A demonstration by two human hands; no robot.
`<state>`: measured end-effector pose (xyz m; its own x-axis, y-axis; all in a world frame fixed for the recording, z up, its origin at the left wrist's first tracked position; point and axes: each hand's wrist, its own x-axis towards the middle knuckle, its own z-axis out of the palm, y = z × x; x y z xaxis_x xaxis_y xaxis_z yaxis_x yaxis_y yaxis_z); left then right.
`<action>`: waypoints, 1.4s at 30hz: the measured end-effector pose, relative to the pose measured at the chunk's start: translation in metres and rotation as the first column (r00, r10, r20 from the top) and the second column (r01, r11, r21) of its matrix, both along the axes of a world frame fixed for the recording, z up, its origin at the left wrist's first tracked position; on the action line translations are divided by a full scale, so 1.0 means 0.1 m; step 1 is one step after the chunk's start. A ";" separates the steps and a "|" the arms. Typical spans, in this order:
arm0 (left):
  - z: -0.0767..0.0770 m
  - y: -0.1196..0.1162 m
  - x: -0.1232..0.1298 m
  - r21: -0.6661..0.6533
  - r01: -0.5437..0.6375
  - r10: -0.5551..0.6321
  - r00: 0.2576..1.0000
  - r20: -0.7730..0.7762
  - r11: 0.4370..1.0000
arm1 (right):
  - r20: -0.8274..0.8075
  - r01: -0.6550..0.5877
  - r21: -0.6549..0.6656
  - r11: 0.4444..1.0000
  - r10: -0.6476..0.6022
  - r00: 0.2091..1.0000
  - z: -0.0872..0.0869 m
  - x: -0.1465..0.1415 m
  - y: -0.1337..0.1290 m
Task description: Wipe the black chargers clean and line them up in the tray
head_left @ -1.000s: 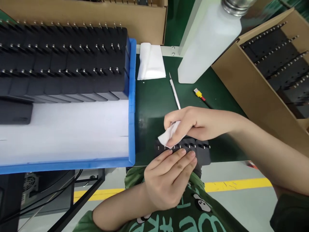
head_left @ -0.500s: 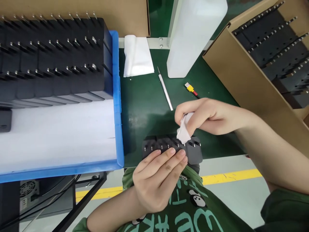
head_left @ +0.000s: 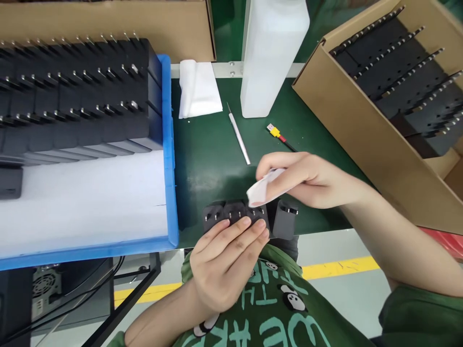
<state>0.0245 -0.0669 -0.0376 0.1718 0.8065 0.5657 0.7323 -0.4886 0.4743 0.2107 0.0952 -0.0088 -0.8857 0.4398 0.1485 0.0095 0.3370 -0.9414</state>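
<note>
Several black plug adapters [head_left: 235, 208] stand in a row at the table's near edge, metal prongs showing. Across their near side lies my left hand [head_left: 227, 258], fingers stretched out together and touching them. My right hand [head_left: 304, 178] is closed on a folded white cloth [head_left: 258, 192], whose tip is over the prongs at the right of the row; whether it touches them I cannot tell. One more plug adapter [head_left: 284, 220] stands slightly tilted at the right, a gap away from the row.
A blue tray [head_left: 172, 183] with rows of black adapters is at left. A white-handled pointed tool [head_left: 238, 137], a USB cable [head_left: 277, 132], a folded white cloth [head_left: 200, 91] and a white plastic bottle [head_left: 273, 58] lie or stand beyond. A cardboard box [head_left: 347, 130] of adapters is at right.
My right hand has moved the cloth left along the row. The rightmost adapter now stands apart from the others. My left hand still lies on the row.
</note>
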 end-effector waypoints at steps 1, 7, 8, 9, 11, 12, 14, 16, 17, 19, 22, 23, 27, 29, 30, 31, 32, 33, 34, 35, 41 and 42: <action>0.00 0.00 0.00 0.000 -0.006 0.006 1.000 0.001 1.000 | 0.008 -0.046 -0.001 0.999 0.046 0.999 -0.02 -0.06 -0.01; -0.01 0.00 0.00 0.016 -0.005 0.005 1.000 -0.005 1.000 | 0.057 -0.212 -0.118 0.970 0.219 0.974 -0.12 -0.34 0.07; -0.02 0.00 -0.01 0.012 0.001 -0.001 1.000 0.000 1.000 | 0.071 -0.208 -0.118 0.971 0.218 0.973 -0.12 -0.35 0.09; -0.02 0.00 -0.01 0.008 0.009 -0.009 1.000 0.005 1.000 | 0.075 -0.198 -0.115 0.973 0.207 0.975 -0.12 -0.36 0.11; -0.03 -0.01 -0.01 0.005 0.001 -0.001 1.000 0.024 1.000 | 0.067 -0.202 -0.123 0.972 0.211 0.975 -0.11 -0.37 0.13; -0.03 -0.02 -0.01 0.003 -0.007 0.007 0.999 0.035 1.000 | 0.058 -0.221 -0.137 0.966 0.230 0.971 -0.11 -0.37 0.13; -0.04 -0.03 -0.01 0.001 -0.020 0.020 0.999 0.046 1.000 | 0.050 -0.258 -0.177 0.950 0.271 0.961 -0.13 -0.38 0.13; -0.04 -0.03 0.00 -0.005 -0.025 0.025 0.999 0.045 1.000 | 0.059 -0.240 -0.205 0.949 0.257 0.965 -0.15 -0.39 0.14; -0.04 -0.04 0.00 -0.007 -0.026 0.026 0.999 0.041 1.000 | 0.061 -0.223 -0.209 0.952 0.241 0.969 -0.16 -0.39 0.15; -0.04 -0.04 0.00 -0.013 -0.032 0.033 0.999 0.035 0.999 | 0.047 -0.219 -0.208 0.953 0.233 0.971 -0.15 -0.39 0.18; -0.04 -0.05 0.00 -0.022 -0.028 0.029 0.999 0.035 0.999 | -0.009 -0.245 -0.221 0.944 0.249 0.969 -0.11 -0.38 0.21; -0.04 -0.05 0.01 -0.023 -0.031 0.032 0.999 0.038 0.999 | -0.016 -0.261 -0.224 0.939 0.264 0.964 -0.10 -0.39 0.21; -0.02 -0.05 0.02 -0.029 -0.050 0.051 0.997 0.054 0.998 | 0.050 -0.374 -0.222 0.901 0.393 0.918 -0.08 -0.44 0.20; -0.01 -0.05 0.03 -0.029 -0.046 0.047 0.997 0.057 0.999 | 0.075 -0.367 -0.211 0.906 0.389 0.918 -0.09 -0.45 0.20; -0.01 -0.05 0.02 -0.032 -0.043 0.045 0.997 0.057 0.999 | 0.076 -0.347 -0.200 0.916 0.368 0.927 -0.10 -0.46 0.20; -0.01 -0.04 0.02 -0.035 -0.040 0.042 0.998 0.056 0.999 | 0.067 -0.335 -0.190 0.923 0.353 0.933 -0.10 -0.46 0.20; 0.00 -0.04 0.02 -0.038 -0.037 0.039 0.998 0.058 0.999 | 0.054 -0.336 -0.188 0.923 0.352 0.935 -0.11 -0.46 0.20; 0.00 -0.04 0.02 -0.044 -0.033 0.036 0.998 0.060 0.998 | 0.042 -0.351 -0.191 0.917 0.365 0.930 -0.11 -0.46 0.20; 0.00 -0.04 0.01 -0.047 -0.031 0.034 0.998 0.060 0.998 | 0.040 -0.372 -0.192 0.908 0.386 0.922 -0.11 -0.46 0.20; 0.00 -0.04 0.01 -0.048 -0.029 0.032 0.998 0.059 0.998 | 0.046 -0.387 -0.189 0.903 0.401 0.915 -0.10 -0.46 0.20; -0.02 -0.05 -0.02 -0.047 -0.027 0.029 0.999 0.037 0.999 | 0.041 -0.297 -0.102 0.949 0.302 0.952 -0.02 -0.42 0.22; -0.01 -0.06 -0.04 -0.056 -0.005 0.006 1.000 0.025 0.998 | 0.031 -0.292 -0.104 0.951 0.297 0.954 0.01 -0.41 0.22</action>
